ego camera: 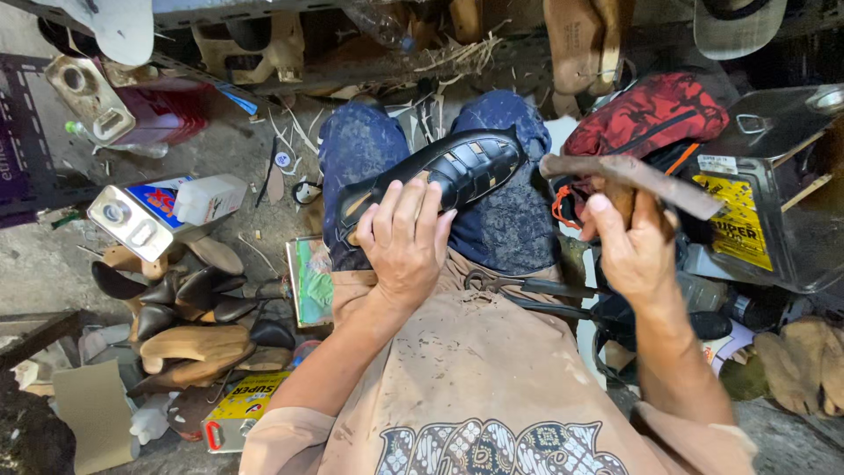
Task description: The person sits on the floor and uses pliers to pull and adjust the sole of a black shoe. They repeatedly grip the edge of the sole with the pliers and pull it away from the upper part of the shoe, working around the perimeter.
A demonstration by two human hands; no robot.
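At the centre of the frame, the left hand (406, 242) presses flat, fingers spread, on a black strapped sandal (440, 176) lying across the person's knees. Right of it, the right hand (635, 251) has its grip closed around a rusty hammer (633, 180), raised clear of the shoe. Judging by the woven upper, already shaped, hammering seems under way; more wooden lasts and dark leather pieces (189, 330) wait at lower left.

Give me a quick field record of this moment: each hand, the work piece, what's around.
left hand: pressed flat on black sandal
right hand: gripping hammer, raised
sandal: lying across lap, on blue trousers
pliers: on lap by apron
left of person: pile of wooden lasts, white bottle
right of person: red bag, metal tin
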